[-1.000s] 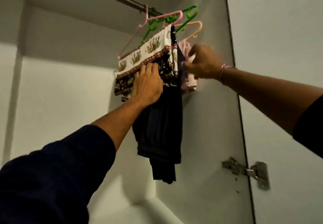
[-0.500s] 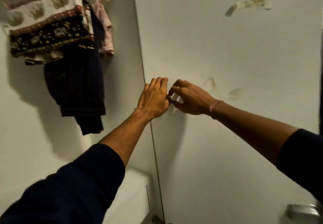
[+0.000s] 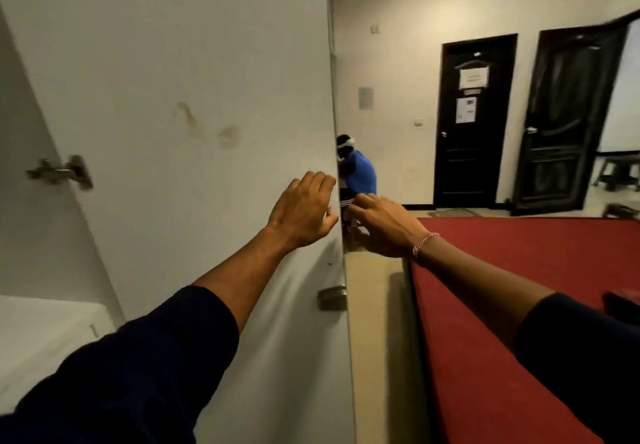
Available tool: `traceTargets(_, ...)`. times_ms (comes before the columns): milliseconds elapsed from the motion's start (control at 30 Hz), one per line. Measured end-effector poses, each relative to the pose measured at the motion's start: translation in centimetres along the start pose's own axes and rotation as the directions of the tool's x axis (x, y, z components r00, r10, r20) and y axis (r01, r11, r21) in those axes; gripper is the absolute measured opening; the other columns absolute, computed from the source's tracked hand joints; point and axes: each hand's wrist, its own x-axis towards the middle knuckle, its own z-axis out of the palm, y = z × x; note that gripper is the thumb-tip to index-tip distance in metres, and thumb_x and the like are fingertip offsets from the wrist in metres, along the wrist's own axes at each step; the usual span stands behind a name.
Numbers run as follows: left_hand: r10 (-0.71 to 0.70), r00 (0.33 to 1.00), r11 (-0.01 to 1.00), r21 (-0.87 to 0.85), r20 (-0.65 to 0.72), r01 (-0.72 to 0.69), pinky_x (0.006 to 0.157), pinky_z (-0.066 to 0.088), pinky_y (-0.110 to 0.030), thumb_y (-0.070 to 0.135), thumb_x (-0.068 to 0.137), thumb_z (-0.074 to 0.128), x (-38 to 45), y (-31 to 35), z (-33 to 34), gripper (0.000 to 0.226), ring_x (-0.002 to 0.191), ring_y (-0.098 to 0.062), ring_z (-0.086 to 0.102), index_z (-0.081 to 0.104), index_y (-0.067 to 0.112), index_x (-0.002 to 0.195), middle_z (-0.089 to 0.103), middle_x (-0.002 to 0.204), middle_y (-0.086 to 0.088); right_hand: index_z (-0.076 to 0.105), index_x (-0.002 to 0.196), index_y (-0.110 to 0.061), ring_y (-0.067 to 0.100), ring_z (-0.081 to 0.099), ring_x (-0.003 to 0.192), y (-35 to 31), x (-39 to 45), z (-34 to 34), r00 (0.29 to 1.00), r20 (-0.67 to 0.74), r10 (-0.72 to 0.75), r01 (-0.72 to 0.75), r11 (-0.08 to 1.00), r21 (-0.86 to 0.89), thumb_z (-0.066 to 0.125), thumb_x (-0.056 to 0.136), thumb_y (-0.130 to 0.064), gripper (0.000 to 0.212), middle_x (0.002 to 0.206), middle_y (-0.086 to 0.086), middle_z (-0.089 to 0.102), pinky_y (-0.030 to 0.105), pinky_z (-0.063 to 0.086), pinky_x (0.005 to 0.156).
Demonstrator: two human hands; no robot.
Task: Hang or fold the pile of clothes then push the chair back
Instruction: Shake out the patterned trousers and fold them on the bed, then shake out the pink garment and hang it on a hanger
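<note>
1. No pile of clothes and no chair appear in the current view, so their look and place cannot be told; half a second ago the hanging clothes showed at the upper left, and they are now out of frame.
2. At the left, a metal hinge (image 3: 60,171) sits on the inner face of a white wardrobe door (image 3: 180,62), which fills the left half of the view and bears a few brownish smudges.
3. The left hand (image 3: 302,213), coming out of a dark blue sleeve (image 3: 131,374), is at the door's free edge, fingers loosely bent and gripping nothing; earlier it lay nearer the hinge side.
4. A small metal handle (image 3: 332,297) sits at the door edge below that hand.
5. The right hand (image 3: 382,223), with a red and white thread bracelet (image 3: 424,242) at the wrist, reaches past the door edge, fingers relaxed, holding nothing.
6. Behind the hands, a person in a blue shirt (image 3: 360,170) crouches on the floor.
7. To the right lies a bed (image 3: 519,305) with a red cover.
8. Two dark doors (image 3: 474,118) stand in the far wall; the left one carries paper notices too small to read.
</note>
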Motion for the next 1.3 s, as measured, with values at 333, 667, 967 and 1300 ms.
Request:
traceTargets(333,0.27,0.914,0.947,-0.253,0.303,-0.196,0.097,0.045,-0.046,0.041,0.087,0.06,6.5,21.0,8.8,0.063,0.117,-0.033,0.054,0.043,0.01,0.139,0.056,0.132,-0.012,0.052,0.136,-0.02,0.031,0.062,0.108,12.5,-17.9,-0.3,0.85,0.31,0.426,-0.405,0.905,-0.132,0.064,0.094,-0.039,0.048,0.129,0.008,0.057,0.039,0.049,0.083)
traceTargets(667,0.497,0.799,0.827,-0.463,0.338,-0.318,0.106,0.042,-0.046,0.047,0.088,0.061,12.8,37.7,17.9,0.081,0.132,-0.033,0.046,0.029,0.01,0.152,0.043,0.151,-0.012,0.043,0.145,-0.018,0.03,0.053,0.124,23.9,-33.8,1.0,0.499,0.477,0.723,-0.716,0.655,-0.244,0.064,0.094,-0.039,0.059,0.139,0.011,0.051,0.044,0.049,0.099)
traceTargets(967,0.629,0.71,0.721,-0.579,0.317,-0.38,0.102,0.044,-0.05,0.045,0.09,0.06,20.6,49.5,27.6,0.078,0.13,-0.035,0.046,0.03,0.007,0.151,0.043,0.15,-0.014,0.042,0.146,-0.013,0.032,0.049,0.128,35.3,-42.3,4.1,0.291,0.518,0.804,-0.817,0.491,-0.303,0.066,0.093,-0.041,0.064,0.142,0.013,0.049,0.045,0.045,0.104)
traceTargets(1300,0.663,0.649,0.679,-0.664,0.372,-0.313,0.103,0.043,-0.053,0.043,0.092,0.06,30.2,59.3,37.2,0.078,0.132,-0.034,0.046,0.027,0.007,0.152,0.042,0.151,-0.014,0.047,0.143,-0.012,0.031,0.049,0.129,48.3,-48.1,9.4,0.124,0.598,0.791,-0.871,0.376,-0.317,0.065,0.094,-0.042,0.061,0.142,0.015,0.051,0.039,0.043,0.105)
